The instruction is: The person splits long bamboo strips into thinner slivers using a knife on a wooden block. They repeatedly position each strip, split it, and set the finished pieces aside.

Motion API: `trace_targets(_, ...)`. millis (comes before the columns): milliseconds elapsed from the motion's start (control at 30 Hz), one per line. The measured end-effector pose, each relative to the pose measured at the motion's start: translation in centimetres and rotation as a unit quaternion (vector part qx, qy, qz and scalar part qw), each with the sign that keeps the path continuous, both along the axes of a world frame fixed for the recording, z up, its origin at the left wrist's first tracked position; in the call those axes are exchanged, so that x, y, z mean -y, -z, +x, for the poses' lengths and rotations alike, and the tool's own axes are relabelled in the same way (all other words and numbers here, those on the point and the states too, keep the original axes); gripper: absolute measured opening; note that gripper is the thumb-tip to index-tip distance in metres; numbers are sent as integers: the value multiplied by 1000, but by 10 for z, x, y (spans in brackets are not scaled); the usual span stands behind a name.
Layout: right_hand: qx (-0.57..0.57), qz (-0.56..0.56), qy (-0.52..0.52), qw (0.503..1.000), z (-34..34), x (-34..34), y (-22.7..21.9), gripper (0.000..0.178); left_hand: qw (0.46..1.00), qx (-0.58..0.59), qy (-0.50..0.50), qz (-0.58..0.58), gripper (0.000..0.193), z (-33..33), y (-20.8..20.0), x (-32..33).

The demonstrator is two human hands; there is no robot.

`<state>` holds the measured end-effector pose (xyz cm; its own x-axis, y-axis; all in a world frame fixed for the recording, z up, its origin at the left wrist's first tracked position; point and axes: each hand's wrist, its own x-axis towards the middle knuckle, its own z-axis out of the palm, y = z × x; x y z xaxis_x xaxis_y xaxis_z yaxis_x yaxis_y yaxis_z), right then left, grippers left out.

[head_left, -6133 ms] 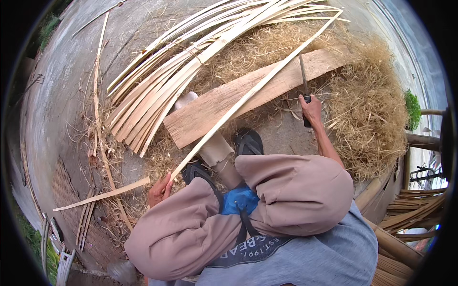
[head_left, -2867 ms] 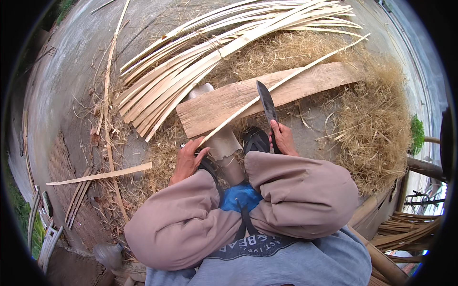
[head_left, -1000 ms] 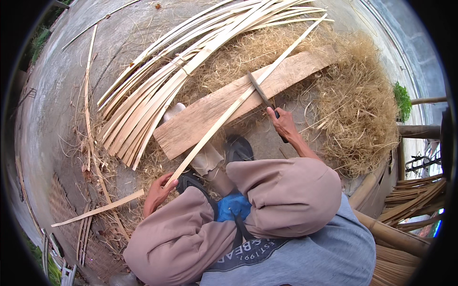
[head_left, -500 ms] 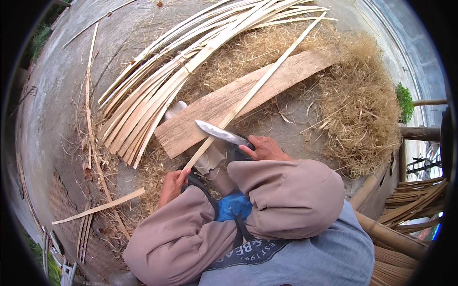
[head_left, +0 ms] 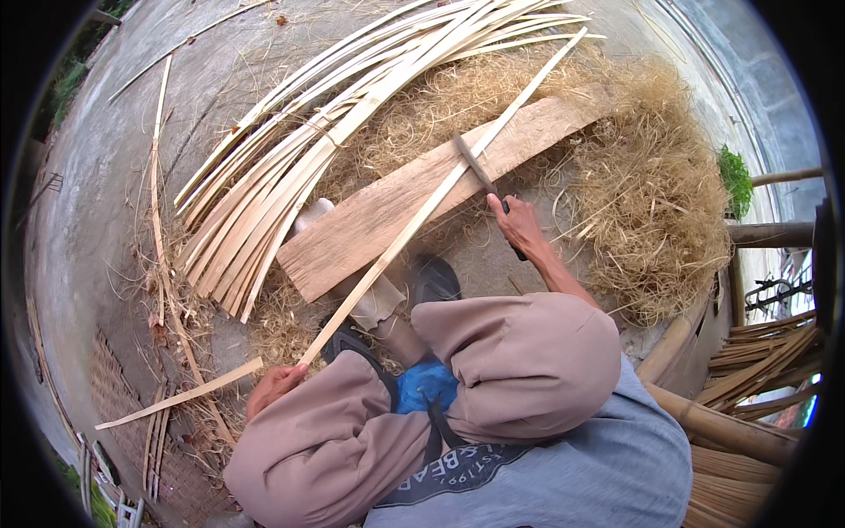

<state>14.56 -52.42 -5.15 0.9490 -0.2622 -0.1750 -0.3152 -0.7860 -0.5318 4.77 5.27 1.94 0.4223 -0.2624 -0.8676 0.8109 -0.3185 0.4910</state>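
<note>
My left hand (head_left: pixel 275 385) grips the near end of a long pale bamboo strip (head_left: pixel 440 194) that slants up and right across a wooden plank (head_left: pixel 387 211). My right hand (head_left: pixel 519 224) holds a dark-bladed knife (head_left: pixel 475 165) by its handle, its blade resting on the strip where it crosses the plank. My knees in brown trousers fill the lower middle, with my feet in dark sandals beside the plank's near end.
A fan of several split bamboo strips (head_left: pixel 290 167) lies left of the plank. A heap of straw-like shavings (head_left: pixel 651 194) spreads at the right. Loose strips (head_left: pixel 176 396) lie on the concrete at left, bamboo poles (head_left: pixel 748 387) at right.
My right hand has carried the knife from near my knee up and right along the strip, onto the plank. My left hand has shifted lower left, still holding the strip's end.
</note>
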Motion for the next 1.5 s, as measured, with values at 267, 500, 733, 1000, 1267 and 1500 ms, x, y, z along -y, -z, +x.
trace_targets(267, 29, 49, 265, 963, 24, 94, -3, 71, 995, 17, -30, 96, 36, -56, 12, -114)
trace_targets(500, 114, -25, 109, 987, 17, 38, 1, 67, 910, 367, 56, 184, 35, 14, 44, 32)
trace_targets(733, 57, -78, 73, 993, 24, 40, 12, 67, 903, 391, 76, 161, 27, 28, 44, 46)
trace_targets(1000, 16, 129, -47, 990, -28, -86, 1, 58, 968, 201, 91, 120, 43, 38, 23, 62)
trace_targets(1267, 42, 5, -174, 984, -61, -81, 3, 51, 993, 67, 78, -51, 44, 78, 55, 80)
trace_targets(1500, 82, -35, -178, 980, -73, -81, 6, 55, 991, 90, 99, 11, 43, 78, 43, 78)
